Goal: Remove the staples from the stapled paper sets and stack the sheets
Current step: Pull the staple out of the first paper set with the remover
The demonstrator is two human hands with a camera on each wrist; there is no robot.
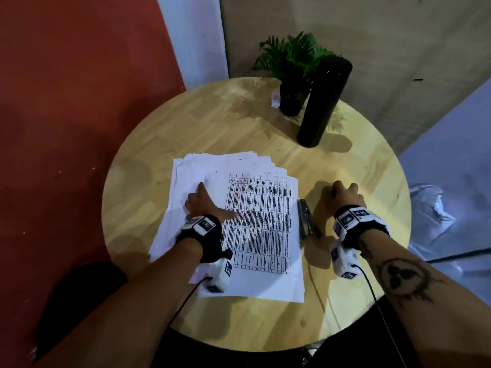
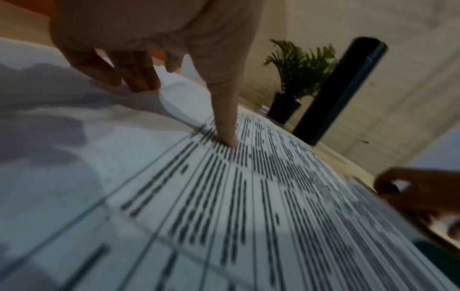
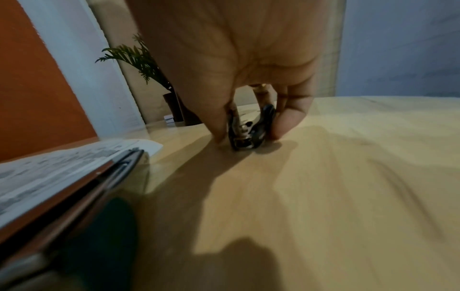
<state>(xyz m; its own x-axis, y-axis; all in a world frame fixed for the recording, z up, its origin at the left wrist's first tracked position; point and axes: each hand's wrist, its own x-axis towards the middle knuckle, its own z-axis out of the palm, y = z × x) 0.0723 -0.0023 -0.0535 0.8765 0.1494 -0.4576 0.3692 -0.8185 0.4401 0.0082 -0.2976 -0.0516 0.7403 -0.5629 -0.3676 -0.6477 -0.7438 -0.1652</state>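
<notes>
A fanned pile of white sheets (image 1: 202, 168) lies at the middle of the round wooden table (image 1: 186, 123), with a printed table page (image 1: 260, 229) on top. My left hand (image 1: 204, 203) rests flat on the pile; its thumb (image 2: 225, 126) presses the printed page and its other fingers (image 2: 134, 78) press the blank sheets. To the right of the pile, my right hand (image 1: 342, 193) pinches a small black staple remover (image 3: 251, 130) between thumb and fingers, its lower end touching the tabletop. The head view hides the remover under the hand.
A dark stapler (image 1: 307, 219) lies between the paper pile and my right hand. At the back of the table stand a potted green plant (image 1: 292, 75) and a tall black cylinder (image 1: 324, 102). Cables run from both wristbands over the near edge.
</notes>
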